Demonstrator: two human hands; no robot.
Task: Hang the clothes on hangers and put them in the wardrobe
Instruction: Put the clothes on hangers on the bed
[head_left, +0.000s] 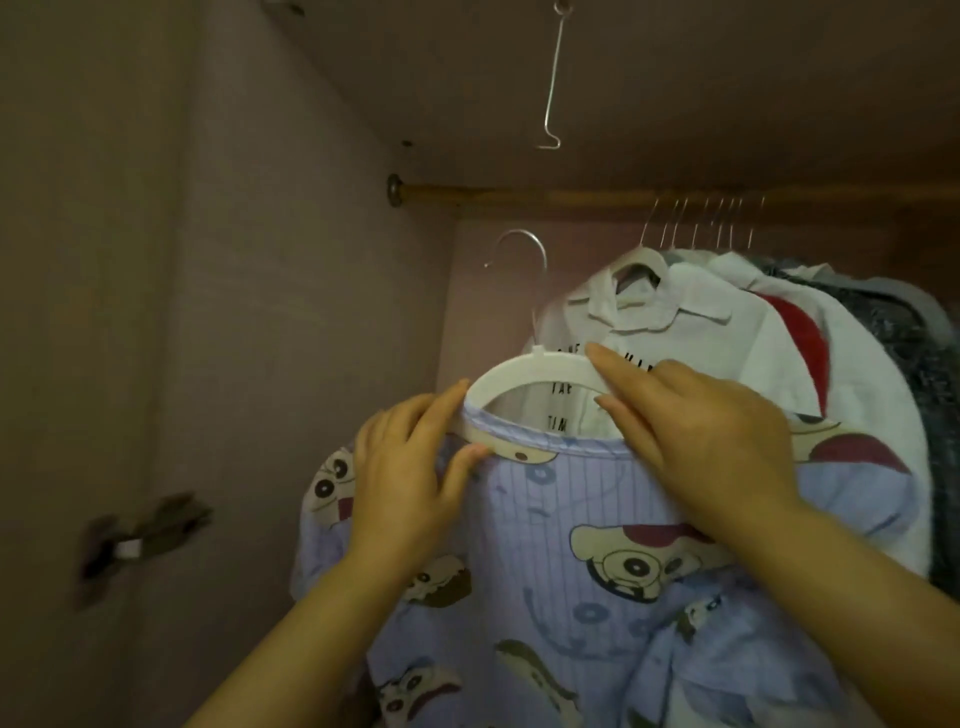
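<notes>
Wardrobe (260, 260): seen from inside, dim, with a hinge (145, 535) on the left wall.
Rail (519, 195): wooden, across the top.
Hanging clothes (701, 322): white shirts and a grey piece on wire hangers, at the right end of the rail.
Hanger (530, 369): white plastic; its metal hook is below the rail and apart from it.
Shirt (597, 519): lilac with cartoon print, its collar over the hanger.
Left hand (410, 467): pinches the hanger's left arm, thumb beneath.
Right hand (711, 436): stretched fingers lie over the hanger's right arm and the shirt's shoulder.
Wire hook (553, 83): hangs from the wardrobe's ceiling.
</notes>
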